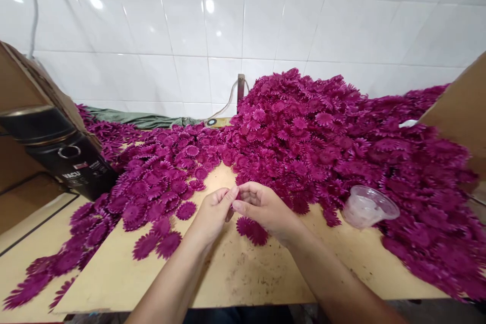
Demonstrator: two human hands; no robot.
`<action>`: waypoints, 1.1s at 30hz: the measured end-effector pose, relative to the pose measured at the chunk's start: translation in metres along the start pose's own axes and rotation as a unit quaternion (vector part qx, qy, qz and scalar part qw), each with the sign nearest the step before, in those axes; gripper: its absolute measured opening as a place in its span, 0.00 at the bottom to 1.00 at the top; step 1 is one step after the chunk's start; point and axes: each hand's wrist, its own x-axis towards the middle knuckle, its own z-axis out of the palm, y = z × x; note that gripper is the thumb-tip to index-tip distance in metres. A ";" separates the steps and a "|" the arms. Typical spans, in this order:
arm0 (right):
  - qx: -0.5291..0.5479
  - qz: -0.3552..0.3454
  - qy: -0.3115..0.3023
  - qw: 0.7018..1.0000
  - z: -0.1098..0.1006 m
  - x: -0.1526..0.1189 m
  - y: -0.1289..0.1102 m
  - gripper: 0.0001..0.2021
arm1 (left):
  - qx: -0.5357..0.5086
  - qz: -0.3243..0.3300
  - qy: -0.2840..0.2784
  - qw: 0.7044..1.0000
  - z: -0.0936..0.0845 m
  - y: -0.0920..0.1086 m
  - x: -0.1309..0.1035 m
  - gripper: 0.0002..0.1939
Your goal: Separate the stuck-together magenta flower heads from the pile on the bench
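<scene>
My left hand [214, 211] and my right hand [265, 208] meet over the middle of the board, thumbs and fingers pinched together. Between the fingertips shows a sliver of a magenta artificial flower [238, 196]; the fingers hide most of it. Just below my right hand, a couple of loose magenta flowers [253, 230] lie flat on the board. To the left is a spread of similar round, fringe-edged flowers [152, 187]. A much taller heap of flowers [299, 131] rises behind and to the right of my hands.
A clear plastic cup [368, 207] with whitish contents stands at the right among the flowers. On the left, a black vacuum bottle [64, 152] leans near a cardboard box [34, 76]. Another cardboard piece [461, 116] stands far right. White tiled wall [170, 20] closes off the back.
</scene>
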 end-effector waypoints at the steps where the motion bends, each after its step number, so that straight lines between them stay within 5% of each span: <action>1: 0.012 0.005 -0.001 1.000 0.000 0.000 0.000 0.10 | -0.001 -0.004 -0.003 1.000 0.000 0.000 0.000 0.25; 8: 0.034 -0.002 0.051 0.998 -0.002 0.004 0.000 0.08 | -0.011 0.022 -0.006 1.000 -0.003 -0.003 -0.002 0.22; 13: -0.038 0.008 0.073 0.997 -0.003 0.004 0.000 0.06 | 0.004 0.052 -0.032 0.998 -0.011 -0.004 -0.003 0.16; 17: -0.117 -0.019 0.142 0.983 -0.004 -0.001 -0.001 0.08 | -0.034 0.059 0.008 0.998 -0.015 -0.003 -0.001 0.11; 24: -0.133 0.050 0.070 0.987 0.000 -0.006 0.003 0.13 | 0.020 0.088 0.039 0.995 -0.014 -0.006 -0.002 0.06; 28: -0.187 -0.004 0.082 0.979 0.003 -0.002 0.009 0.09 | 0.086 0.099 0.063 0.989 -0.013 -0.009 -0.003 0.06; 33: -0.337 -0.091 0.141 0.926 0.007 0.001 0.019 0.09 | 0.103 0.097 0.078 0.987 -0.009 -0.010 0.000 0.05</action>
